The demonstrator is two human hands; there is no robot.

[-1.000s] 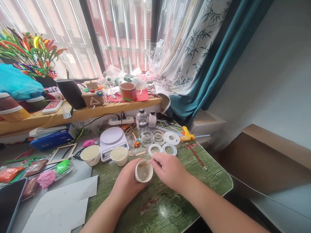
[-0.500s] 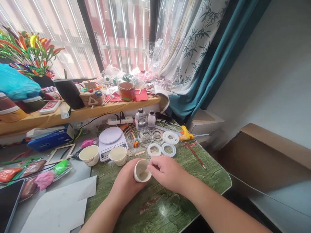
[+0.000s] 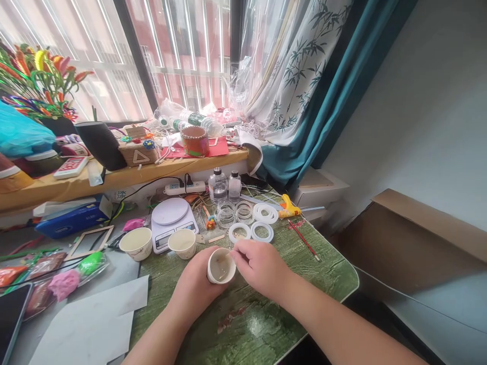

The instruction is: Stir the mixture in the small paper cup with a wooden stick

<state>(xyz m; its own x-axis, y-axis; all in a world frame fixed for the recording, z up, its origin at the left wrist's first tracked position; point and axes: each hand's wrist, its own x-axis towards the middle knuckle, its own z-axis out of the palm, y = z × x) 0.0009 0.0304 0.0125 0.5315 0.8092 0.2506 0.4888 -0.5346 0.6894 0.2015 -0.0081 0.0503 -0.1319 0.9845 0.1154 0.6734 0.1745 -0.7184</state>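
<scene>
My left hand (image 3: 196,278) grips a small white cup (image 3: 221,266), tilted toward me, with pale cloudy liquid inside. My right hand (image 3: 262,268) pinches a thin stirring stick (image 3: 227,256) whose tip rests in that liquid. Both hands sit over a green wood-patterned tabletop (image 3: 247,324). Just beyond them stands a second white cup (image 3: 181,243) holding pale liquid, and a third (image 3: 136,243) stands farther left. White ring-shaped moulds (image 3: 239,232) lie close to my right hand.
A white kitchen scale (image 3: 171,223) stands behind the cups, with clear round containers (image 3: 226,215), bottles (image 3: 217,185) and a yellow glue gun (image 3: 289,207) nearby. Clay packets (image 3: 64,284) and white paper (image 3: 91,319) lie left. A cluttered wooden windowsill (image 3: 125,177) runs behind.
The whole scene has shifted slightly left and up in view. My right hand has drawn back a little from the cup's mouth, showing more of the stick.
</scene>
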